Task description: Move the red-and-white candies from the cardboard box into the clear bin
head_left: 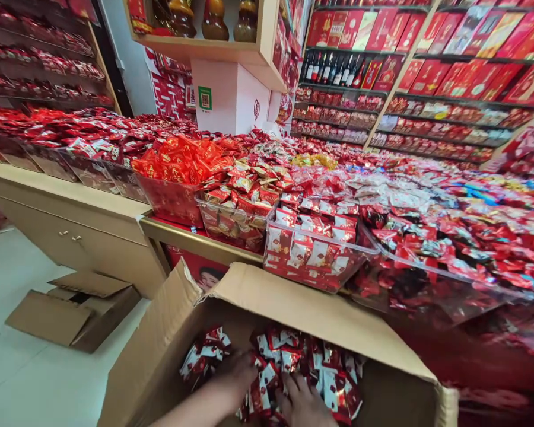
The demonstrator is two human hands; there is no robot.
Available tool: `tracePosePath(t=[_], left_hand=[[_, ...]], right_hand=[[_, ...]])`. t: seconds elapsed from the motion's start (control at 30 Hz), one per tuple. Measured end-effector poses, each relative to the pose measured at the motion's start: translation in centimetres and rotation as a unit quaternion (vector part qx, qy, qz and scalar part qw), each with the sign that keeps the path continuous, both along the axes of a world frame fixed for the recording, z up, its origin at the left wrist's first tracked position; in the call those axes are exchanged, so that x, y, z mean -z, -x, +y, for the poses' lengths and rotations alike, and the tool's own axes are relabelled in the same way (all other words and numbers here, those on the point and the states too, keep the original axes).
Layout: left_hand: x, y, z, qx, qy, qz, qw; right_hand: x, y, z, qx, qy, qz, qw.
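Note:
A large open cardboard box (333,320) stands at the bottom of the view, holding many small red-and-white candy packets (338,388). Both of my hands reach down inside it. My left hand (238,379) touches the packets near the middle of the pile; its fingertips are blurred and partly hidden among them. Beside it, my right hand (305,403) rests on the packets with its fingers spread apart. Just beyond the box, a clear plastic bin (309,252) is filled with neatly stacked packets in similar red and white.
Clear bins of wrapped sweets (182,166) line the counter. A second cardboard box (98,323) lies open on the floor at left, near a wooden cabinet (84,237). Shelves (365,89) with bottles and red gift boxes stand behind. An overhead shelf (218,50) holds gourd-shaped jars.

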State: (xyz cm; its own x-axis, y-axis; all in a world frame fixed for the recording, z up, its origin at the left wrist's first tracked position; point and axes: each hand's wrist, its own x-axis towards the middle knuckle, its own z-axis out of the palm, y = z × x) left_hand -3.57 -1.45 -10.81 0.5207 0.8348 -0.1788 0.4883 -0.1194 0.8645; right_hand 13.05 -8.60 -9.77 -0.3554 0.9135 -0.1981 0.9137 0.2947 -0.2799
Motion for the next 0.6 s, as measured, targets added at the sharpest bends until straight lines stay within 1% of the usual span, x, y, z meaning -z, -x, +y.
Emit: tracePosePath(t=[0.03, 0.07, 0.13, 0.17, 0.2, 0.23, 0.27, 0.3, 0.33, 0.4, 0.43, 0.5, 0.57, 0.6], left_hand=[[0.1, 0.0, 0.1, 0.007, -0.007, 0.011, 1.0], [0.2, 0.0, 0.2, 0.013, -0.004, 0.019, 1.0], [0.5, 0.1, 0.5, 0.021, 0.011, 0.031, 0.999], [0.6, 0.2, 0.7, 0.025, 0.017, 0.034, 0.999], [0.6, 0.2, 0.9, 0.029, 0.022, 0.036, 0.999], [0.5, 0.3, 1.0, 0.032, 0.026, 0.035, 0.999], [0.3, 0.2, 1.2, 0.035, 0.028, 0.031, 0.998], [0.0, 0.1, 1.3, 0.039, 0.03, 0.025, 0.998], [-0.4, -0.1, 1.3, 0.046, 0.033, 0.019, 0.998], [-1.3, -0.8, 1.3, 0.063, 0.061, -0.027, 0.996], [-1.7, -1.2, 1.1, 0.066, 0.09, -0.065, 0.992], [-2.3, -1.9, 0.8, 0.048, 0.152, -0.151, 0.976], [-2.5, -2.4, 0.5, 0.012, 0.193, -0.207, 0.959], [-2.5, -2.5, 0.5, -0.004, 0.199, -0.212, 0.957]], right_hand=[[1.0, 0.0, 0.1, -0.004, 0.001, -0.043, 0.999], [1.5, 0.0, 0.3, -0.012, 0.0, -0.068, 0.998], [1.7, -0.1, 0.5, -0.019, 0.003, -0.05, 0.999], [1.4, -0.3, 0.6, 0.0, 0.011, -0.021, 1.0], [0.9, -0.5, 0.8, 0.033, 0.025, 0.019, 0.999], [0.3, -0.8, 0.9, 0.074, 0.038, 0.075, 0.994], [-0.3, -1.1, 1.1, 0.12, 0.048, 0.147, 0.981], [-0.9, -1.3, 1.3, 0.166, 0.056, 0.227, 0.958], [-1.4, -1.5, 1.5, 0.208, 0.063, 0.307, 0.926], [-1.9, -1.5, 1.9, 0.272, 0.089, 0.442, 0.85], [-2.1, -1.3, 2.0, 0.3, 0.106, 0.488, 0.813], [-2.1, -0.9, 2.1, 0.342, 0.132, 0.553, 0.748], [-2.0, -0.5, 2.0, 0.356, 0.144, 0.605, 0.698], [-1.9, -0.4, 1.9, 0.357, 0.142, 0.627, 0.678]])
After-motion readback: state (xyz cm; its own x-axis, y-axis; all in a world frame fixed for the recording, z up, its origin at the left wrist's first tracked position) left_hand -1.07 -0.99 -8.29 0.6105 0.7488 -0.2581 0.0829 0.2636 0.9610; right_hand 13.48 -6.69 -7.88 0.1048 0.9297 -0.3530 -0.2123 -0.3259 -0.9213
